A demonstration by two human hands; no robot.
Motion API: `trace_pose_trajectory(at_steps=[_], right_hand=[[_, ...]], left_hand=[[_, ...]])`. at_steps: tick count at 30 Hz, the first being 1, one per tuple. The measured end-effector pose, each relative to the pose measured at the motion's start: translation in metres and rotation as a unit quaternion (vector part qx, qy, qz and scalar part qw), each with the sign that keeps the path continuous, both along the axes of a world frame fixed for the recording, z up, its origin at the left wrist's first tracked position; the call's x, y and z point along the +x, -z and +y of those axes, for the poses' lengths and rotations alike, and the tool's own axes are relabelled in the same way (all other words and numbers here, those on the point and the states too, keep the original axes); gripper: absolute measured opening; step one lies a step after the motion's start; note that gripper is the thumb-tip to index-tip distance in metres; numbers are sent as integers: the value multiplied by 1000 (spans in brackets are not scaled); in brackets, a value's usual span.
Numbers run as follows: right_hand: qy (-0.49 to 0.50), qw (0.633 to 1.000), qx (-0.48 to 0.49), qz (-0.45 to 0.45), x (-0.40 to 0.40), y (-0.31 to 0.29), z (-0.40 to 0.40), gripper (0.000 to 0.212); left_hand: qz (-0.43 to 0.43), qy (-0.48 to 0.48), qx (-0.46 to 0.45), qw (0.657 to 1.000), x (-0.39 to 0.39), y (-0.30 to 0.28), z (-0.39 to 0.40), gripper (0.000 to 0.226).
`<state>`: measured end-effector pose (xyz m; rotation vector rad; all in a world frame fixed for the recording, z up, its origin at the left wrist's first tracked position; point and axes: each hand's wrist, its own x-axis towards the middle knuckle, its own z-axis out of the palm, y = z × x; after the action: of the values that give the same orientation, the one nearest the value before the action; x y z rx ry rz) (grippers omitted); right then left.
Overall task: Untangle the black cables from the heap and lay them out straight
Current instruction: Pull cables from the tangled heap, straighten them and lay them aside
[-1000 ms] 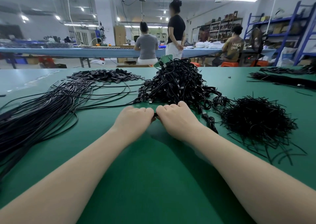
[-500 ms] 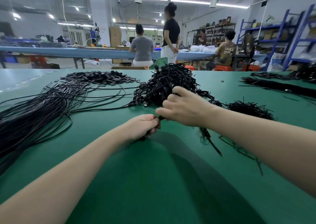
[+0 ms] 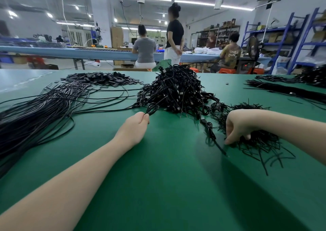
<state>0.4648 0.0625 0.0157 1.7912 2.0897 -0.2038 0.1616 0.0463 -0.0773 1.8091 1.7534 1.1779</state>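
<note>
Left hand (image 3: 136,124) pinches a cable loop (image 3: 152,109) at the heap's (image 3: 176,91) near edge, likely to draw it free. Right hand (image 3: 236,126) curls into the short ties (image 3: 261,142), apparently grasping some. Straightened cables (image 3: 35,110) lie left on the bench (image 3: 158,177).

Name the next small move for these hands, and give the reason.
Probably draw the left hand back toward the body, away from the heap. It pinches a cable loop that runs into the heap, while the right hand rests on the small pile of short pieces.
</note>
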Motion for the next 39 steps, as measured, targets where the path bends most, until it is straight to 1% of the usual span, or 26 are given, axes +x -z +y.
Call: trace_pose_trajectory(at_steps=[2, 5, 8, 9, 10, 12, 13, 14, 16, 17, 18, 19, 21, 23, 25, 27, 30, 33, 35, 36, 37, 39], right_hand=[[18, 999, -21, 24, 0, -1, 1, 18], [13, 999, -45, 20, 0, -2, 1, 12], [-7, 999, -44, -1, 0, 1, 0, 13], [-4, 999, -38, 10, 0, 1, 0, 15], [2, 999, -28, 40, 1, 0, -1, 16], [3, 989, 23, 144, -1, -3, 0, 18], [-3, 975, 58, 214, -4, -4, 1, 17], [-12, 951, 94, 295, -11, -4, 1, 14], [-28, 872, 146, 467, -32, -3, -3, 5], [-37, 831, 159, 531, -46, -1, -6, 10], [-50, 801, 166, 573, -59, 1, -8, 15], [-67, 784, 172, 592, -74, 4, -11, 16], [-110, 776, 210, 584, -100, 12, -14, 11], [-152, 774, 261, 556, -123, 20, -15, 8], [-186, 763, 291, 546, -140, 27, -17, 7], [-207, 754, 308, 543, -150, 30, -18, 8], [-203, 754, 301, 547, -155, 31, -18, 8], [-184, 764, 280, 551, -154, 31, -16, 7], [-171, 772, 253, 557, -153, 30, -16, 6], [-176, 781, 249, 545, -152, 27, -15, 6], [-193, 795, 251, 517, -150, 22, -14, 5], [-241, 836, 253, 423, -142, 6, -7, 5]], left_hand=[[-4, 2, 0, 1000, -1, 0, 0, 32], [-15, 8, -5, 1000, -2, 0, 0, 32], [-45, 18, -7, 999, -2, 2, 1, 30], [-64, 23, -5, 998, -1, 2, 1, 30], [-86, 27, 0, 996, -1, 1, 2, 30], [-117, 30, 9, 993, 0, 0, 3, 29], [-123, 30, 10, 992, 1, -1, 3, 28], [-126, 32, 10, 991, 1, -1, 4, 28], [-130, 36, 8, 991, 0, -1, 4, 28], [-131, 38, 6, 991, 0, 0, 5, 28], [-130, 40, 4, 991, 0, 0, 5, 28], [-131, 43, 2, 990, 0, 0, 4, 28], [-135, 50, 3, 990, 1, 0, 3, 28], [-115, 49, 13, 992, 3, -1, 2, 28], [-62, 48, 25, 997, 4, -1, -1, 28], [10, 52, 41, 998, 5, 1, -3, 28], [92, 36, 53, 994, 8, 0, -7, 28], [158, 12, 48, 986, 11, -2, -10, 29], [232, -14, 53, 971, 15, -2, -11, 32], [267, -28, 66, 961, 17, -2, -12, 33], [300, -41, 84, 949, 19, -2, -13, 32], [375, -53, 127, 917, 24, -2, -16, 30]])
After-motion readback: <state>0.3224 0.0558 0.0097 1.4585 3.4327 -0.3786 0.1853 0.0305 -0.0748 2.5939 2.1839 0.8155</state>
